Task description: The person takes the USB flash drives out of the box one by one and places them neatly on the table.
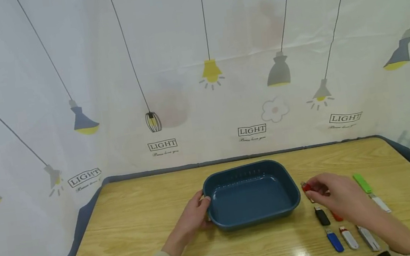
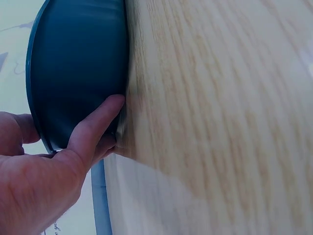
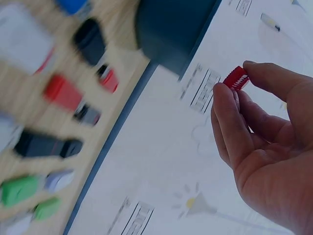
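A dark blue rectangular tray (image 1: 248, 173) stands in the middle of the wooden table. My left hand (image 1: 204, 206) grips its left rim; in the left wrist view the thumb (image 2: 100, 125) lies against the tray's outer wall (image 2: 78, 63) and the fingers curl over the rim. My right hand (image 1: 311, 188) hovers just right of the tray and pinches a small red ribbed piece (image 1: 306, 186) between thumb and forefinger. The right wrist view shows that red piece (image 3: 236, 77) held above the table, beside the tray's corner (image 3: 171, 29).
Several flash drives lie on the table right of the tray: black (image 1: 322, 216), blue (image 1: 335, 241), white and red (image 1: 349, 237), grey (image 1: 368, 238), green (image 1: 362, 183), white (image 1: 380, 202). A lamp-printed curtain (image 1: 198, 80) closes off the back and sides.
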Action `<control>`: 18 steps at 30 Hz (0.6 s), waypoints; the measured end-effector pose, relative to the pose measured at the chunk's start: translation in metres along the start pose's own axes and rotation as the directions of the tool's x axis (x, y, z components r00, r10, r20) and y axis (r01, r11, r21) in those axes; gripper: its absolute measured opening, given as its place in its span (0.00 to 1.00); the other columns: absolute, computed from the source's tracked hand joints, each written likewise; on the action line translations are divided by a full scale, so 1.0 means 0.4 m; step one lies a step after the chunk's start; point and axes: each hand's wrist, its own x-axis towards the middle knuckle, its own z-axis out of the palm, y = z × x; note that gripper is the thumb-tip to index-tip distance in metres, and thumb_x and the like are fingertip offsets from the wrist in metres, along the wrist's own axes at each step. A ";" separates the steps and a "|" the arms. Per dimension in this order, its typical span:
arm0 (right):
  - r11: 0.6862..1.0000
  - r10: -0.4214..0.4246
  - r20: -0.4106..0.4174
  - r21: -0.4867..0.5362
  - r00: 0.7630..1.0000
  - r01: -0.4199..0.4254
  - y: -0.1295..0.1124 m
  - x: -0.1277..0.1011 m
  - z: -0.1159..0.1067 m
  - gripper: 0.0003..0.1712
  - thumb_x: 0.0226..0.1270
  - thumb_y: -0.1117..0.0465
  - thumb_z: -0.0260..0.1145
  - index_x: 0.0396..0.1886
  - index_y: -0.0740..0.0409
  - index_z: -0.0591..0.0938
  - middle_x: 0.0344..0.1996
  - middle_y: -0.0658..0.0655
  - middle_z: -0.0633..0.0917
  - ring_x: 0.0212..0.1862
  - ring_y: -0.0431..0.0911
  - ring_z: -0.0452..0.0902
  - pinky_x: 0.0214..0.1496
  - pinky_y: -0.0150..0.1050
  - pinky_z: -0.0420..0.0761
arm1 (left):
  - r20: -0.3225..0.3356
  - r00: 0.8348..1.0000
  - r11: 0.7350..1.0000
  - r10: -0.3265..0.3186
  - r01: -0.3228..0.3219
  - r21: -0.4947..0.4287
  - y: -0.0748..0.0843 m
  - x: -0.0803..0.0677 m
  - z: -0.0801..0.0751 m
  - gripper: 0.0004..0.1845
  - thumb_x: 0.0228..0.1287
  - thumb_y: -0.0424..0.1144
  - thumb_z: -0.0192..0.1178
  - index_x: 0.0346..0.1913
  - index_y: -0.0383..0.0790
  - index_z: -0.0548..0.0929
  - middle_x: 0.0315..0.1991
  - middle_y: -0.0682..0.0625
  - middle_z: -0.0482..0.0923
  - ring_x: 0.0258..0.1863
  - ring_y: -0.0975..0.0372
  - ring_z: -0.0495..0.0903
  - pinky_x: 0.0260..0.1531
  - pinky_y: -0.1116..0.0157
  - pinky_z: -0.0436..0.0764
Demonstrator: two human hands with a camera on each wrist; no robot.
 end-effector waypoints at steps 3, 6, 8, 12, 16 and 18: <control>0.999 0.041 -0.005 -0.006 0.999 -0.041 0.033 -0.025 -0.017 0.12 0.70 0.60 0.72 0.47 0.64 0.86 0.36 0.49 0.86 0.37 0.42 0.81 0.35 0.37 0.84 | -0.009 1.000 1.000 0.003 -0.003 0.003 0.001 0.000 0.001 0.30 0.86 0.39 0.40 0.80 0.27 0.51 0.75 0.25 0.58 0.68 0.35 0.69 0.47 0.46 0.87; 0.997 0.045 -0.041 -0.054 0.998 -0.047 0.068 -0.049 -0.027 0.12 0.70 0.60 0.72 0.47 0.63 0.86 0.36 0.48 0.87 0.36 0.43 0.82 0.35 0.39 0.85 | -0.011 1.000 1.000 0.005 -0.005 0.006 0.002 0.000 0.002 0.30 0.86 0.39 0.41 0.80 0.26 0.51 0.76 0.25 0.56 0.68 0.35 0.69 0.46 0.47 0.87; 0.995 0.050 -0.057 -0.081 0.997 -0.055 0.090 -0.062 -0.033 0.11 0.69 0.60 0.73 0.45 0.62 0.87 0.35 0.48 0.87 0.36 0.44 0.83 0.35 0.41 0.86 | -0.009 1.000 1.000 0.005 -0.005 0.004 0.002 0.000 0.002 0.30 0.86 0.39 0.41 0.80 0.26 0.51 0.76 0.24 0.56 0.68 0.34 0.69 0.47 0.47 0.87; 0.990 0.110 -0.032 -0.079 0.993 -0.113 0.129 -0.079 -0.047 0.13 0.70 0.57 0.72 0.44 0.63 0.87 0.35 0.49 0.87 0.37 0.47 0.84 0.36 0.45 0.86 | -0.004 1.000 1.000 0.003 -0.003 0.003 0.002 -0.001 0.001 0.30 0.86 0.39 0.40 0.80 0.26 0.50 0.76 0.24 0.56 0.69 0.34 0.69 0.48 0.46 0.87; 0.982 0.172 0.001 -0.077 0.985 -0.172 0.167 -0.098 -0.056 0.17 0.71 0.55 0.72 0.47 0.66 0.87 0.36 0.51 0.88 0.37 0.48 0.84 0.33 0.43 0.85 | -0.001 1.000 1.000 -0.002 0.002 -0.002 0.002 -0.001 0.002 0.30 0.86 0.39 0.40 0.80 0.26 0.49 0.76 0.24 0.55 0.69 0.34 0.68 0.48 0.46 0.87; 0.976 0.200 0.013 -0.085 0.980 -0.198 0.187 -0.109 -0.057 0.19 0.71 0.53 0.71 0.47 0.67 0.87 0.36 0.52 0.88 0.37 0.49 0.84 0.33 0.43 0.84 | 0.000 1.000 1.000 -0.001 0.001 -0.002 0.003 -0.001 0.003 0.30 0.86 0.38 0.40 0.80 0.26 0.49 0.76 0.24 0.55 0.69 0.34 0.68 0.49 0.46 0.87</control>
